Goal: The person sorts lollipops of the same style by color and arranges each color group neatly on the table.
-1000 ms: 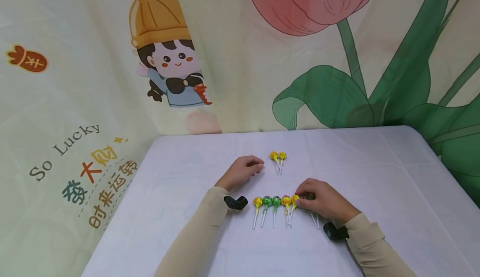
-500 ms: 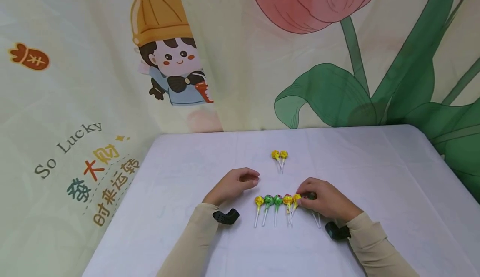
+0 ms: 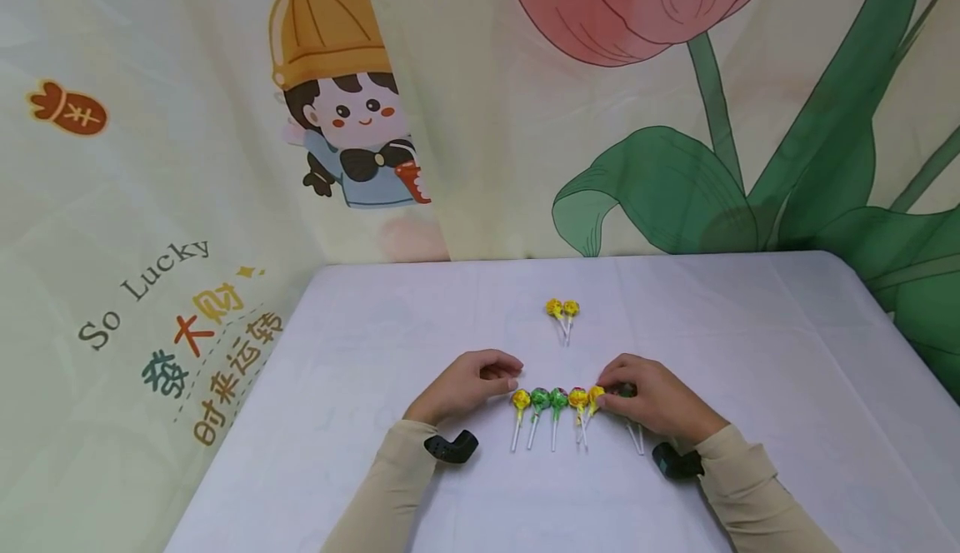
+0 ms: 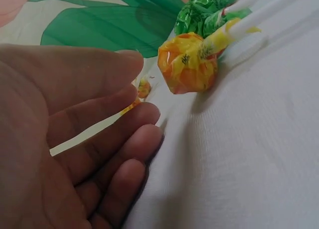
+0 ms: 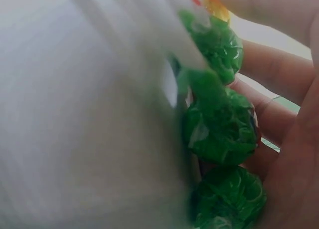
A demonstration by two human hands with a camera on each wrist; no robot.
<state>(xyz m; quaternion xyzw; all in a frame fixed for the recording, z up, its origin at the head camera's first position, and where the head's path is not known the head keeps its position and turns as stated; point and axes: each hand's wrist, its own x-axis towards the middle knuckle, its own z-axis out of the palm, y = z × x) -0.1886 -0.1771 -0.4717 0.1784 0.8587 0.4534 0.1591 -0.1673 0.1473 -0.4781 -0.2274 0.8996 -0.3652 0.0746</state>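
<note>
A row of lollipops lies on the white table, sticks towards the person. My left hand (image 3: pixel 463 386) is relaxed just left of the row, its fingers apart and holding nothing. Closest to it is the leftmost yellow lollipop (image 4: pixel 187 64), slightly beyond the fingertips in the left wrist view. Two green lollipops (image 3: pixel 539 400) and another yellow one (image 3: pixel 577 399) follow. My right hand (image 3: pixel 658 396) pinches a yellow lollipop (image 3: pixel 596 394) by its head between thumb and finger. Several green lollipops (image 5: pixel 222 124) sit under the right palm, mostly hidden in the head view.
Two more yellow lollipops (image 3: pixel 562 309) lie with crossed sticks farther back on the white-covered table (image 3: pixel 420 311). A printed cloth backdrop (image 3: pixel 480 120) hangs behind the table's far edge. Each wrist carries a black camera (image 3: pixel 452 447).
My left hand has come back towards the person, from beside the two rear lollipops to the left end of the row. The right hand stays at its yellow lollipop.
</note>
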